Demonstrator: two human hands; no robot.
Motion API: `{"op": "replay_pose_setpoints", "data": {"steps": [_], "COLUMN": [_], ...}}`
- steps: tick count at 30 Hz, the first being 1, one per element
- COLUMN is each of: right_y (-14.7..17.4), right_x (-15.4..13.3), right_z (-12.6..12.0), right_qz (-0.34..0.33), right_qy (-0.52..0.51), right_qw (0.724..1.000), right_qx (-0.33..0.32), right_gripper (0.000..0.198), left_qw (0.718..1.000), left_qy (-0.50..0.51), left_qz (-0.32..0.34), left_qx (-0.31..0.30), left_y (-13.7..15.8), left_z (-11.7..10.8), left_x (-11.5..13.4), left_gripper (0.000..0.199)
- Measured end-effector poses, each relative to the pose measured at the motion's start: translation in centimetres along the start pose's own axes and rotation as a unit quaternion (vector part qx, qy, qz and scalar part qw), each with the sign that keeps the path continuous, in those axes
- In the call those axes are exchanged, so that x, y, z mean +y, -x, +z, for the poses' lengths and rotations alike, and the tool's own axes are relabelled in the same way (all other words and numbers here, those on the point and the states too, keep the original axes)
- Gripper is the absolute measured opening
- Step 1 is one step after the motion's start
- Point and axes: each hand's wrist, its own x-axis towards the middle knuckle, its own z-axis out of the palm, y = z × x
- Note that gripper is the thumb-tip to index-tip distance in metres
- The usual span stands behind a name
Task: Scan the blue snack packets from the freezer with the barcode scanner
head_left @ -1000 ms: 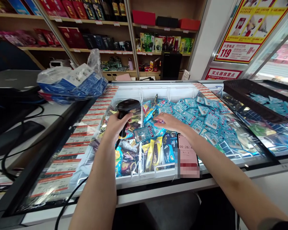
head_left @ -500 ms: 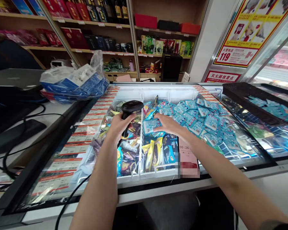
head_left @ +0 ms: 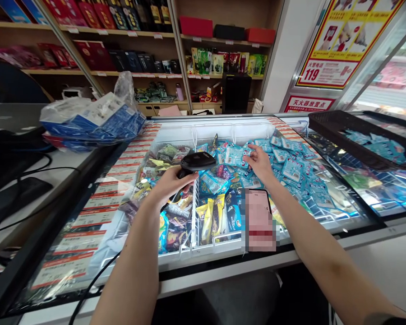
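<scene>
My left hand [head_left: 171, 183] is wrapped round the handle of a black barcode scanner [head_left: 198, 160], its head pointing right over the freezer. My right hand [head_left: 260, 163] is at the left side of a heap of small light-blue packets [head_left: 292, 169]. Its thumb and fingers pinch the right edge of one blue packet [head_left: 234, 156], whose printed face is turned up. Left of the heap, nearer the scanner, lies another blue packet [head_left: 212, 182]. A phone [head_left: 259, 212] with a pink screen, partly blurred out, rests just below my right wrist.
The glass-topped freezer [head_left: 176, 273] holds wrapped ice creams [head_left: 216, 214] in wire baskets. A dark basket [head_left: 328, 131] with more blue packets stands at right. At left are a plastic-wrapped blue-and-white bundle [head_left: 94, 119] and black cables [head_left: 18, 180]. Stocked shelves [head_left: 128, 34] stand behind.
My right hand has moved right and away from me, from a blue packet near the scanner to one at the heap. The scanner has shifted slightly right and nearer. The view has shifted a little.
</scene>
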Motion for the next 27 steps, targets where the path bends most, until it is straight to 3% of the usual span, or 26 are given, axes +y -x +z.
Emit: {"op": "replay_pose_setpoints", "data": {"steps": [5, 20, 27], "right_y": [-0.29, -0.02, -0.24], "right_x": [0.54, 0.1, 0.58], "right_z": [-0.08, 0.03, -0.06], "right_qz": [-0.033, 0.013, 0.018], "right_qy": [0.032, -0.062, -0.053], "right_qw": [0.998, 0.998, 0.998], "right_qx": [0.03, 0.004, 0.01], "right_gripper": [0.046, 0.05, 0.052], "left_qw": [1.0, 0.999, 0.999], "left_qy": [-0.015, -0.04, -0.044], "left_qz": [-0.001, 0.004, 0.002], "left_qx": [-0.012, -0.021, -0.025], "left_y": [0.02, -0.11, 0.0], "left_z": [0.46, 0.71, 0.89], "left_x": [0.5, 0.37, 0.76], "left_gripper": [0.033, 0.033, 0.033]}}
